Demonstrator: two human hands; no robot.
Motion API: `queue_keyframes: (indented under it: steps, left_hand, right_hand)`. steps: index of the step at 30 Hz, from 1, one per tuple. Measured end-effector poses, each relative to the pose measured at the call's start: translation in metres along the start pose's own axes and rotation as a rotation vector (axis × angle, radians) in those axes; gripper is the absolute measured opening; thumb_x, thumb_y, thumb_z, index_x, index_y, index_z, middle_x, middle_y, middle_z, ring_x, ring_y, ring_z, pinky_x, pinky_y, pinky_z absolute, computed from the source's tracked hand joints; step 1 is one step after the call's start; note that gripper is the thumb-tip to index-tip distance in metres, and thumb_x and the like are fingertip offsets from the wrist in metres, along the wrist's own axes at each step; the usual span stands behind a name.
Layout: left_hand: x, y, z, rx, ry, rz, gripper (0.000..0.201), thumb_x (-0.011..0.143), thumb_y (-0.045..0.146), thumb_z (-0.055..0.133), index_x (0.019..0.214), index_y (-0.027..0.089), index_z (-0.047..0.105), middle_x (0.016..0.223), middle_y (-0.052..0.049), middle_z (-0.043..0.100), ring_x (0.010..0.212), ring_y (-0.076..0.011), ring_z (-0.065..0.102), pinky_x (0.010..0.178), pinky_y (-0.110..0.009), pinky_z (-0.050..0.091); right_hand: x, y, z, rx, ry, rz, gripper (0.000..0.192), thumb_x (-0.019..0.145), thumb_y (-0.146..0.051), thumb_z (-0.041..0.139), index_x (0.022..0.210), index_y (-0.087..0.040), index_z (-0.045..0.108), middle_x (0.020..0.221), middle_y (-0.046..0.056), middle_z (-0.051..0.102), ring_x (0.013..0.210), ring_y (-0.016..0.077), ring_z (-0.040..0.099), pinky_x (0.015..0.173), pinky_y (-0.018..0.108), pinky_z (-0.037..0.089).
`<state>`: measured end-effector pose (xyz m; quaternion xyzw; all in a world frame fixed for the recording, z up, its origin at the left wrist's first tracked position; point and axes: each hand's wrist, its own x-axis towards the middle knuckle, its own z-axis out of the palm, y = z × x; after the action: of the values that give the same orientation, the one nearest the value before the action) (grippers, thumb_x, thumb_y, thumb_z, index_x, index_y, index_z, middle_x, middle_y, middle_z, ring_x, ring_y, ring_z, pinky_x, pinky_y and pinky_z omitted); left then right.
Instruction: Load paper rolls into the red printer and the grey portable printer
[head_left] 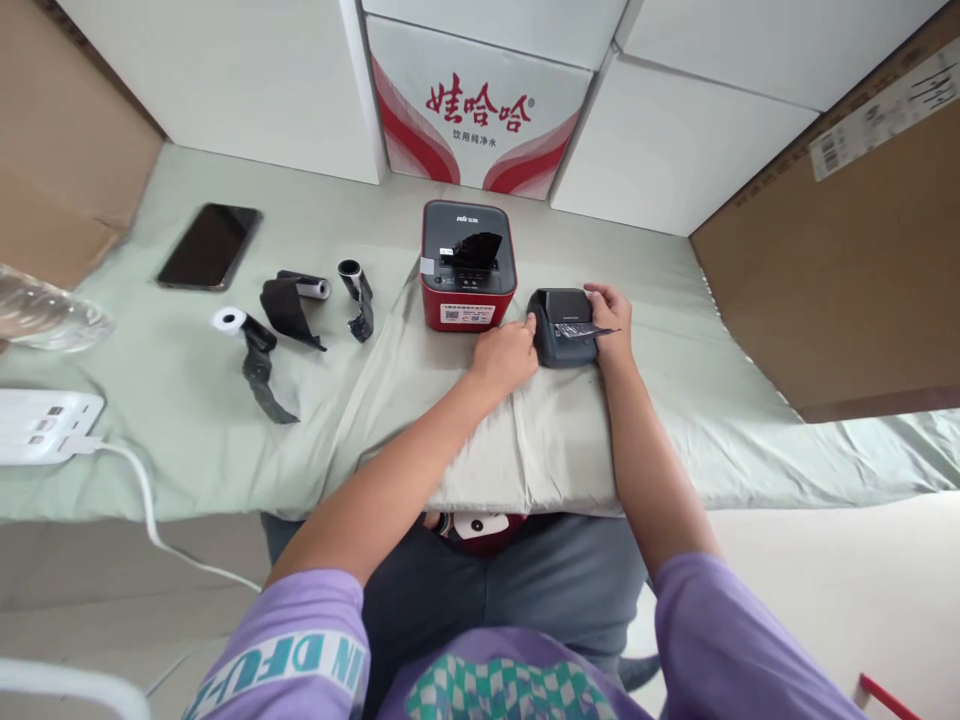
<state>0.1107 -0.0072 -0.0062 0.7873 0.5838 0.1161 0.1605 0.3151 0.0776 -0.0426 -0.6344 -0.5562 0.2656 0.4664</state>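
A small dark grey portable printer [568, 351] sits on the cloth-covered table, with a strip of black printed paper [581, 330] sticking out of its slot. My left hand [506, 357] holds the printer's left side, its index finger and thumb near the edge and the other fingers curled. Against the right side, my right hand [615, 325] grips the casing with its fingers behind the back corner. Just left of it stands a larger red and black printer [466, 268], a dark paper piece [478, 247] coming out of its top. My left hand is close to its lower corner.
Three partly unrolled black paper rolls [259, 335] lie to the left. Behind them is a black phone [211, 246]. A white power bank [46, 425] with a cable [142, 475] rests at the left edge. White boxes [480, 110] line the back; a cardboard box [840, 250] stands right.
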Motion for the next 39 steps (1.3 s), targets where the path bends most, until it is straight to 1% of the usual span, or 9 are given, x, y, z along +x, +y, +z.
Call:
queue_keyframes:
  steps: [6,15,18,21,24,26,30,35,39]
  left_hand:
    - [0.000,-0.002,0.001,-0.045,0.015,-0.017,0.059,0.096,0.022,0.044,0.155,0.018,0.048,0.122,-0.010,0.073,0.111,-0.0248,0.069,0.093,-0.035,0.056]
    - [-0.002,-0.004,0.000,-0.089,0.032,-0.018,0.059,0.096,0.023,0.044,0.155,0.019,0.049,0.125,-0.010,0.072,0.111,-0.0243,0.070,0.092,-0.034,0.055]
    - [-0.001,-0.005,0.002,-0.088,0.055,-0.010,0.058,0.096,0.023,0.044,0.154,0.019,0.050,0.123,-0.009,0.073,0.110,-0.0242,0.071,0.090,-0.034,0.056]
    - [-0.001,-0.005,0.003,-0.080,0.060,-0.009,0.057,0.096,0.023,0.046,0.153,0.021,0.051,0.122,-0.009,0.074,0.108,-0.0240,0.071,0.088,-0.034,0.056]
    - [-0.002,-0.005,0.003,-0.076,0.058,-0.009,0.057,0.097,0.024,0.047,0.154,0.021,0.050,0.124,-0.009,0.073,0.107,-0.0243,0.072,0.088,-0.034,0.056]
    - [-0.003,-0.005,0.003,-0.080,0.066,-0.007,0.058,0.096,0.023,0.046,0.154,0.020,0.050,0.126,-0.010,0.073,0.108,-0.0242,0.071,0.089,-0.033,0.055]
    - [-0.004,-0.004,0.002,-0.089,0.064,-0.012,0.059,0.096,0.022,0.046,0.155,0.020,0.049,0.128,-0.010,0.072,0.111,-0.0235,0.070,0.091,-0.032,0.055]
    - [-0.004,-0.003,0.001,-0.100,0.065,-0.013,0.058,0.096,0.023,0.045,0.154,0.018,0.050,0.127,-0.011,0.072,0.110,-0.0245,0.071,0.090,-0.034,0.056]
    - [-0.002,-0.004,0.002,-0.104,0.071,-0.003,0.058,0.095,0.022,0.045,0.152,0.017,0.052,0.126,-0.012,0.072,0.108,-0.0251,0.071,0.089,-0.035,0.056]
  right_hand:
    - [-0.007,-0.015,-0.004,-0.118,-0.033,0.047,0.039,0.092,-0.043,0.045,0.114,-0.018,0.066,0.108,0.010,0.073,0.105,0.0230,0.069,0.091,0.036,0.055]
    - [-0.010,-0.016,-0.011,-0.094,-0.060,0.033,0.042,0.090,-0.051,0.050,0.107,-0.017,0.068,0.101,0.009,0.073,0.101,0.0220,0.069,0.090,0.035,0.056]
    - [-0.005,-0.038,-0.024,-0.129,-0.190,0.080,0.036,0.093,-0.049,0.052,0.100,-0.017,0.069,0.097,0.008,0.072,0.092,0.0208,0.069,0.084,0.035,0.058]
    - [0.004,-0.077,-0.034,-0.351,-0.437,0.182,0.042,0.093,-0.057,0.059,0.101,-0.017,0.069,0.103,0.013,0.072,0.084,0.0227,0.069,0.073,0.037,0.060]
    - [0.011,-0.115,-0.029,-0.681,-0.629,0.268,0.067,0.075,-0.067,0.078,0.116,-0.016,0.067,0.108,0.018,0.073,0.078,0.0270,0.071,0.066,0.042,0.061]
    - [0.013,-0.130,-0.020,-0.820,-0.695,0.269,0.086,0.060,-0.065,0.091,0.126,-0.018,0.064,0.110,0.019,0.074,0.079,0.0304,0.073,0.066,0.043,0.062]
    - [0.013,-0.141,-0.007,-0.907,-0.806,0.276,0.097,0.048,-0.059,0.098,0.129,-0.019,0.065,0.106,0.017,0.075,0.084,0.0346,0.075,0.066,0.045,0.064]
    - [0.018,-0.142,-0.013,-0.864,-0.866,0.274,0.096,0.049,-0.054,0.099,0.132,-0.020,0.064,0.101,0.014,0.076,0.085,0.0338,0.075,0.070,0.046,0.066]
    - [0.027,-0.138,-0.021,-0.822,-0.909,0.280,0.091,0.058,-0.055,0.095,0.136,-0.021,0.063,0.100,0.012,0.076,0.080,0.0305,0.074,0.068,0.045,0.067]
